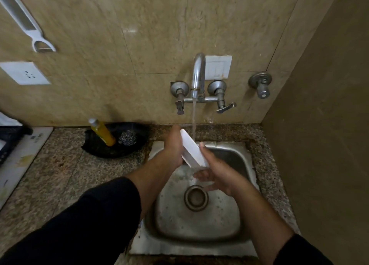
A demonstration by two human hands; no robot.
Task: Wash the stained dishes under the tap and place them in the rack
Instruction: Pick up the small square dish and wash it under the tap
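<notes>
dish (pixel 192 150) edge-up under tap (pixel 198 74), long axis from stream toward person | left hand (pixel 173 147) grips left side | right hand (pixel 217 173) pinches end farthest from tap

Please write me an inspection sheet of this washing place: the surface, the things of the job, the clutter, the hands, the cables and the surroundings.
Surface: speckled stone counter, stained round the steel sink.
Job's things: white dish, tilted under the running tap.
Clutter: yellow bottle and steel scrubber in a black tray.
Hands: left hand and right hand both hold the dish over the sink.
Cables: nothing seen.
Surroundings: tiled wall with a peeler, a socket and a switch plate.
</notes>
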